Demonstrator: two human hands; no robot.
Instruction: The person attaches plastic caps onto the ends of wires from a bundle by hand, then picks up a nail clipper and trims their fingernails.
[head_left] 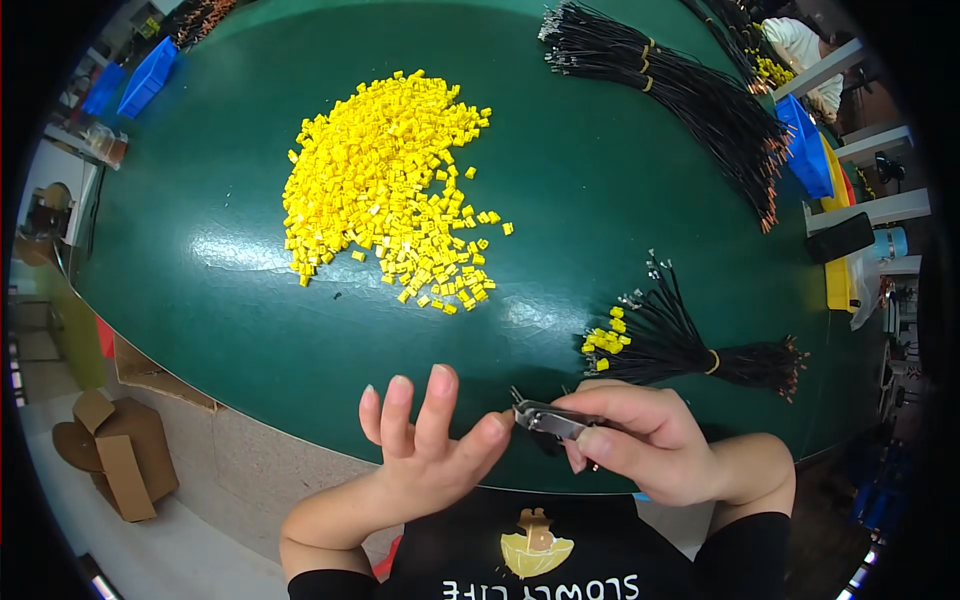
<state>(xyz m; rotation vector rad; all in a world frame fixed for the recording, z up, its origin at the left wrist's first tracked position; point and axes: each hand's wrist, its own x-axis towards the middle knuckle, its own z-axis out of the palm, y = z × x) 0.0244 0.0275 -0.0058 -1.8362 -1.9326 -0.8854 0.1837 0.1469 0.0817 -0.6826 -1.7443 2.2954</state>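
Near the table's front edge my right hand (650, 440) is closed around a small metal hand tool (550, 420), its jaws toward my left hand. My left hand (435, 440) has several fingers spread upward; its thumb and index finger come close to the tool's tip, and whether they pinch anything there is too small to tell. Just beyond my right hand lies a banded bundle of black wires (690, 350), with yellow connector housings (607, 340) on some ends. A big pile of loose yellow housings (385, 180) is spread farther back on the green table (240, 340).
A larger bundle of black wires (670, 85) lies at the back right. Blue bins (803, 145) (150, 78) stand at both sides. A black phone-like object (840, 238) is at the right edge. Another person (800, 50) sits at the far right.
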